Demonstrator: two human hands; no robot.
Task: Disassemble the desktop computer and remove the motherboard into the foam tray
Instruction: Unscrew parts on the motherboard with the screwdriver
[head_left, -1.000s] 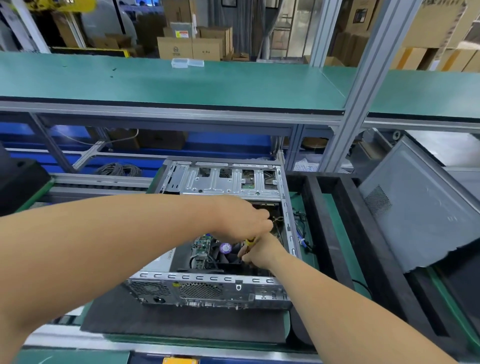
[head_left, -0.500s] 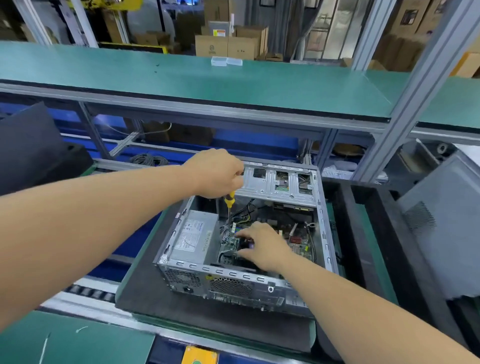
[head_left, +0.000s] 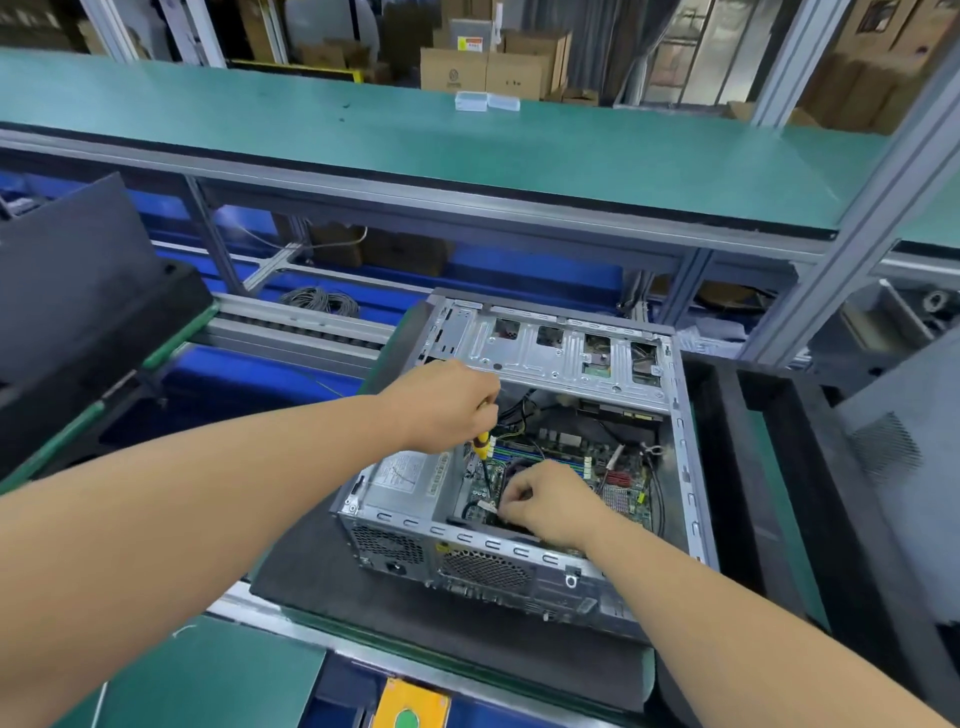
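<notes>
Here the desktop computer lay on its side on a dark mat on the table, its side panel off, so I looked straight down into a bare silver steel case with a perforated rear face toward me. Inside, the green motherboard sat flat on the case floor, with blue memory slots, red and black cables and a grey power supply at the left near corner. My left hand was curled round the handle of a yellow-and-black screwdriver, whose shaft ran almost straight down to the board's left edge. My right hand was inside the case, fingers bent and pinching at something small on the board by the screwdriver tip; what it was I could not tell. Compared with half a second before, my right hand had gone from lying flatter on the board to this pinch, my left hand had shifted right and lower over the opening, and the case sat further right in my view. The case's long axis ran away from me, slightly to the right, its rear ports facing me and its drive cage at the far end. A black foam tray stood just beside the case on its right.
</notes>
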